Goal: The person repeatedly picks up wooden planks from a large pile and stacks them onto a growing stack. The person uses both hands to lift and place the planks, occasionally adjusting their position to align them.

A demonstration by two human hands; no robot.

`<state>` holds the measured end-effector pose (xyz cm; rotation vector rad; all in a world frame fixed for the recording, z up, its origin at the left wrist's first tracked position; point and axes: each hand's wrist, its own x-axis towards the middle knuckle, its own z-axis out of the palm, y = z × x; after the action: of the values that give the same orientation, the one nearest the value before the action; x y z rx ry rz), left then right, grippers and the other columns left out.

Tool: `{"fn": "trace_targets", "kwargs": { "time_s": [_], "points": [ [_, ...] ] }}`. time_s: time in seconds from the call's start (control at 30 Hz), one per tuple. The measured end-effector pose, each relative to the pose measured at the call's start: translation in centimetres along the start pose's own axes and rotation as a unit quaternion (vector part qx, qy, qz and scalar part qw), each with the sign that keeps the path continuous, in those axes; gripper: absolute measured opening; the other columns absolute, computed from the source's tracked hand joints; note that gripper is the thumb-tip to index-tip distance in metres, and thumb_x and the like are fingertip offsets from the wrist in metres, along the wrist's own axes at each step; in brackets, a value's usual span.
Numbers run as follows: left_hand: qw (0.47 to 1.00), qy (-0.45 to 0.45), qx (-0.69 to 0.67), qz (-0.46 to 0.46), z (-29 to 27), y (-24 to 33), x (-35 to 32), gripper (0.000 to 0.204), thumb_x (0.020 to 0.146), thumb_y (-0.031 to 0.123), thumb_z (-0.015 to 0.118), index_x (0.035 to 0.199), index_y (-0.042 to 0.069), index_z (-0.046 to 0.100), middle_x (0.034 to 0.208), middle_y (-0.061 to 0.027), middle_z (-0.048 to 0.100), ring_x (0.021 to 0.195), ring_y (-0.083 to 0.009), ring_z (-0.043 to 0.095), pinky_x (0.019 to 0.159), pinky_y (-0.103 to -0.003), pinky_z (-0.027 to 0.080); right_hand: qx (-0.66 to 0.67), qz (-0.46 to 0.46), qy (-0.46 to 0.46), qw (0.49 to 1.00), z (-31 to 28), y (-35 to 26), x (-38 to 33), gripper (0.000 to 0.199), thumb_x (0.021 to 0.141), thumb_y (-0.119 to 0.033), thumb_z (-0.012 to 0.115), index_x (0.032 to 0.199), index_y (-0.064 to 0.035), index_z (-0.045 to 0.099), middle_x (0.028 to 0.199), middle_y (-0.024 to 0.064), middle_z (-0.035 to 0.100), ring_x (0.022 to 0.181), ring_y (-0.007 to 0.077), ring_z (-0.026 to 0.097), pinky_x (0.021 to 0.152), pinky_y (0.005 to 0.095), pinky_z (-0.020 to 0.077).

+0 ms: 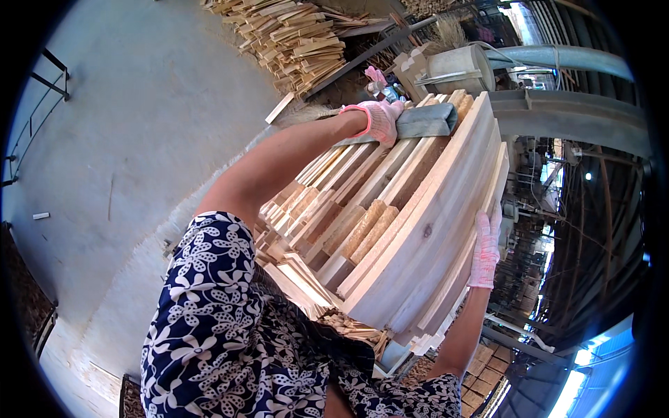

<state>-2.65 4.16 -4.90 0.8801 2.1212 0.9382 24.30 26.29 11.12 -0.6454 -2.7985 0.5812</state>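
Note:
A stack of pale wooden boards (425,230) stands on edge in front of me, with one wide, knotted board at its right side. My left hand (380,122), in a pinkish-white knitted glove, is at the far end of the stack. Its fingers bend over a grey bar (426,121) lying across the board ends. At the right, my gloved right hand (486,251) is against the outermost plank (460,261), its fingers long against the outer side. Part of that grip is hidden behind the wood.
A heap of cut wood strips (293,45) lies on the grey concrete floor (132,125) at the far left. Beyond the stack are a pale drum (460,70) and a thick metal beam (564,118). Loose offcuts (303,279) lie close to my body. Wood blocks (484,369) are stacked at the lower right.

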Motion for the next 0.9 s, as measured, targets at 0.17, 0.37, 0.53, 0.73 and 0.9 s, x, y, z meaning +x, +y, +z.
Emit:
{"fn": "trace_targets", "kwargs": {
  "time_s": [0.17, 0.37, 0.53, 0.73, 0.9],
  "points": [
    [1.000, -0.015, -0.002, 0.004, -0.2, 0.8, -0.7, 0.101, 0.067, 0.020, 0.080, 0.155, 0.013, 0.030, 0.148, -0.0172, 0.048, 0.132, -0.0357, 0.055, 0.105, -0.045, 0.049, 0.033, 0.002, -0.016, 0.999, -0.5, 1.1, 0.1, 0.076, 0.100, -0.037, 0.058, 0.160, -0.0036, 0.027, 0.159, 0.0215, 0.034, 0.144, 0.0333, 0.036, 0.119, 0.0398, 0.0271],
    [1.000, -0.006, -0.007, 0.004, 0.2, 0.9, -0.6, 0.103, 0.068, 0.020, 0.079, 0.157, 0.012, 0.027, 0.149, -0.0171, 0.047, 0.132, -0.0352, 0.054, 0.106, -0.044, 0.049, 0.026, 0.000, -0.017, 1.000, -0.9, 1.9, -0.2, 0.074, 0.101, -0.036, 0.057, 0.161, -0.0047, 0.027, 0.161, 0.0194, 0.034, 0.144, 0.0327, 0.036, 0.119, 0.0380, 0.0276],
    [0.999, 0.035, -0.013, 0.025, 0.6, 0.4, -0.4, 0.095, 0.065, 0.020, 0.078, 0.149, 0.007, 0.037, 0.141, -0.0192, 0.054, 0.128, -0.0346, 0.057, 0.103, -0.041, 0.050, -0.074, -0.035, -0.028, 0.996, -0.6, 1.3, -0.4, 0.067, 0.102, -0.036, 0.055, 0.159, -0.0085, 0.032, 0.160, 0.0216, 0.035, 0.142, 0.0371, 0.040, 0.117, 0.0395, 0.0325],
    [0.991, 0.077, -0.106, 0.001, 0.3, -0.1, -5.1, 0.077, 0.069, 0.024, 0.083, 0.132, 0.007, 0.042, 0.110, -0.0198, 0.067, 0.103, -0.0308, 0.066, 0.089, -0.041, 0.053, -0.079, 0.080, 0.004, 0.994, -0.4, 0.4, -0.6, 0.083, 0.094, -0.056, 0.060, 0.160, -0.0150, 0.029, 0.157, 0.0318, 0.033, 0.144, 0.0445, 0.036, 0.117, 0.0437, 0.0326],
    [0.972, 0.194, -0.128, 0.020, 0.4, -6.8, -10.8, 0.081, 0.067, 0.019, 0.088, 0.134, 0.007, 0.044, 0.102, -0.0103, 0.068, 0.092, -0.0266, 0.068, 0.085, -0.038, 0.057, -0.066, 0.135, -0.011, 0.989, 1.1, -1.7, 0.0, 0.091, 0.089, -0.065, 0.060, 0.160, -0.0183, 0.027, 0.155, 0.0365, 0.032, 0.147, 0.0487, 0.029, 0.116, 0.0470, 0.0331]
  ]
}}
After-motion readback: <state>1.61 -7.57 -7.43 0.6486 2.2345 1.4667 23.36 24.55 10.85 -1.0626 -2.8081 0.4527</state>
